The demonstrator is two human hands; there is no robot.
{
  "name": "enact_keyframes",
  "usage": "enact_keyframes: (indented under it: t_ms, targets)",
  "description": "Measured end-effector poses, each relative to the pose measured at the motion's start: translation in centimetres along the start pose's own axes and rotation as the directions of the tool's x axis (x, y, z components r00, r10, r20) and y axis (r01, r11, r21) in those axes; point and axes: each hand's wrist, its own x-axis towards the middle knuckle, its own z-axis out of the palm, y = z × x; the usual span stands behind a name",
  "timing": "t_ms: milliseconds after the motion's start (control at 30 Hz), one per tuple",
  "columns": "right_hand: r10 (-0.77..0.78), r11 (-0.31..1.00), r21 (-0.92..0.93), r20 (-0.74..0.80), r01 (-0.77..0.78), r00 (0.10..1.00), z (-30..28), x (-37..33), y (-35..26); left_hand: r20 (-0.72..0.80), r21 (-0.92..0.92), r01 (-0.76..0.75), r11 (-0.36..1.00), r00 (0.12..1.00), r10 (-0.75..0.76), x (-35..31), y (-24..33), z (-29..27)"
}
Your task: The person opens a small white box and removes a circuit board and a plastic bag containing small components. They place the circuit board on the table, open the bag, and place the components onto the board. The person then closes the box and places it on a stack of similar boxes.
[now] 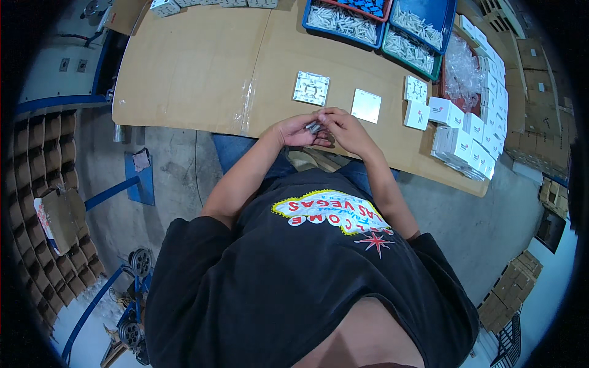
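Small grey pieces [313, 127], metallic in look, sit in the fingers of the left hand [298, 131], over the near edge of the cardboard-covered table [196, 73]. Their long axis seems to slant across the palm; fingers partly hide them, so which end leads cannot be told. The left hand is palm up, its fingers curled round them. The right hand [345, 130] meets it from the other side, bent fingers overlapping the left fingertips; whether it grips a piece too, I cannot tell.

Beyond the hands lies a white frame [311, 88], and right of it a plain white square plate [367, 105]. Toward the table's right edge are stacked white boxes [461, 145] bearing small print, too small to read. At the far edge, a blue tray [340, 38] holds many slim white pieces. Coloured lettering marks the black shirt [264, 270].
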Motion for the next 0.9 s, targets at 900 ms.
enact_keyframes:
  t_ms: [900]
  targets:
    - [-0.109, 0.977, -0.179, 0.046, 0.116, 0.993, -0.4, 0.0, 1.8, -0.011, -0.029, 0.015, 0.999, 1.000, -0.015, 0.1, 0.3, 1.5]
